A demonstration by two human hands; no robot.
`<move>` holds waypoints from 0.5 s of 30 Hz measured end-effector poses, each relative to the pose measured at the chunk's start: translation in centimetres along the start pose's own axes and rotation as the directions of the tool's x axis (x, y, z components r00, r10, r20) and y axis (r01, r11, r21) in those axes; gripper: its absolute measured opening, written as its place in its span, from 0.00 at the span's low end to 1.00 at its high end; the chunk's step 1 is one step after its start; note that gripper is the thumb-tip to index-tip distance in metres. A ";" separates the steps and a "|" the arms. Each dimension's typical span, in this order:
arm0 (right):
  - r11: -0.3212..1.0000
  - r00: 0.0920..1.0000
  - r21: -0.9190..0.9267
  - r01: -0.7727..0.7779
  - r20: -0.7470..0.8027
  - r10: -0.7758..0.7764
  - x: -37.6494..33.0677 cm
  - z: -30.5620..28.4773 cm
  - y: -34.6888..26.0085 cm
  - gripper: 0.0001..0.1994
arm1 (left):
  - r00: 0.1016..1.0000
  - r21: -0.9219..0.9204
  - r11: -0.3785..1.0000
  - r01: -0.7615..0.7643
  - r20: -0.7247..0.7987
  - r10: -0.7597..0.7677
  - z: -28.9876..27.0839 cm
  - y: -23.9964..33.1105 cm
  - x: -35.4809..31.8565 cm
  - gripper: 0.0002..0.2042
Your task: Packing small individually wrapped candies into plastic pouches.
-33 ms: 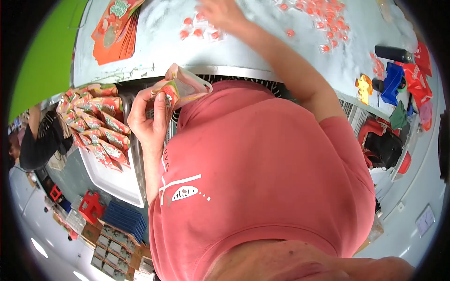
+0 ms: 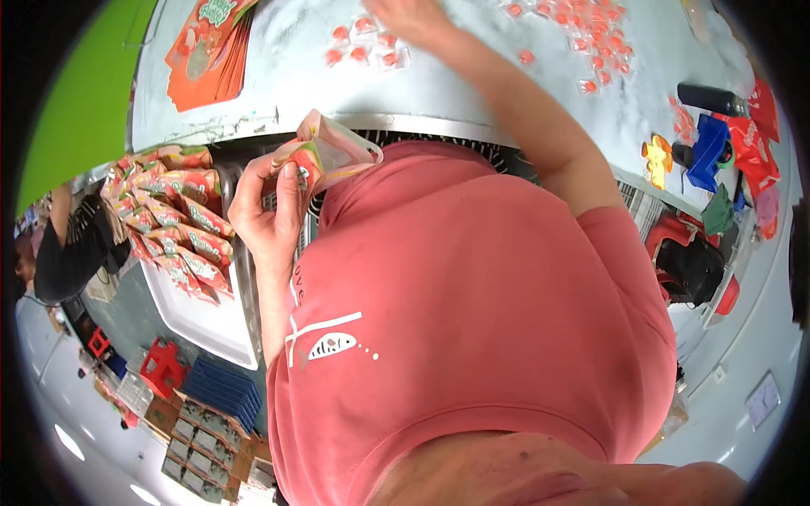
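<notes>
My left hand (image 2: pixel 274 198) grips a small printed pouch (image 2: pixel 305 169) between thumb and fingers, in front of my body. The pouch is red and green outside, and its mouth gapes to show a pale lining. Over the white table, my right hand (image 2: pixel 413 18) reaches to the far edge of the view, where its fingertips are cut off. Just below and left of that hand lie several small red sweets (image 2: pixel 359 54) in clear wrappers. A larger spread of the same wrapped sweets (image 2: pixel 597 38) lies farther right.
Flat orange pouches (image 2: pixel 196 76) are stacked at the table's left. Plump printed pouches (image 2: pixel 181 219) stand in rows in a white tray (image 2: pixel 202 325) left of me. A dark bottle (image 2: pixel 711 98) and a blue holder (image 2: pixel 707 153) lie at right. Another person (image 2: pixel 67 253) is at far left.
My right hand has shifted slightly up and to the right, away from the small group of sweets. The left hand and its pouch stay nearly in place.
</notes>
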State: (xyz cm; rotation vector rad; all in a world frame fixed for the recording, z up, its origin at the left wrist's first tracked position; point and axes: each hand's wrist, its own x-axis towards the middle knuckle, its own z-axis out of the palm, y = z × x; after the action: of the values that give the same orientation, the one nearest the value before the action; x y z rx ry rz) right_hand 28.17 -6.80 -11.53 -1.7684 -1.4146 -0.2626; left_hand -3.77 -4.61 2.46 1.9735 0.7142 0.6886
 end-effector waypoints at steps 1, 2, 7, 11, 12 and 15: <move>0.995 0.990 -0.099 -0.002 0.138 0.016 0.2 -0.5 1.3 0.21 | 1.000 0.009 1.000 0.012 -0.007 -0.012 -0.2 -0.1 -0.2 0.04; 0.980 0.962 -0.199 0.013 0.270 0.042 0.1 -1.2 2.2 0.21 | 1.000 0.013 1.000 0.020 -0.015 -0.020 -0.4 -0.3 -0.4 0.04; 0.983 0.988 -0.161 0.085 0.145 -0.062 -6.3 -4.0 3.8 0.19 | 0.999 0.022 0.999 -0.038 0.032 0.037 -0.1 -0.1 0.2 0.05; 0.949 0.984 -0.311 0.042 0.180 0.015 -8.2 -8.4 -1.1 0.21 | 0.999 0.053 0.998 -0.031 0.033 0.029 0.4 -0.5 0.4 0.05; 0.973 0.979 -0.232 -0.001 0.197 0.048 -8.8 -9.1 -1.9 0.21 | 0.998 0.110 0.993 -0.044 0.038 0.040 0.6 0.2 0.7 0.04; 0.982 0.981 -0.157 -0.101 0.149 0.125 -10.6 -9.8 -3.1 0.20 | 0.991 0.251 0.959 -0.128 0.076 0.113 1.3 -0.4 1.6 0.04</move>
State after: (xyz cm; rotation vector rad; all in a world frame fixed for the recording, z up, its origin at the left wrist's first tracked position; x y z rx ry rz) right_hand 24.96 -21.23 -10.45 -2.0235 -1.4294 -0.1731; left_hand -1.88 -4.04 1.88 2.2802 0.6773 0.6304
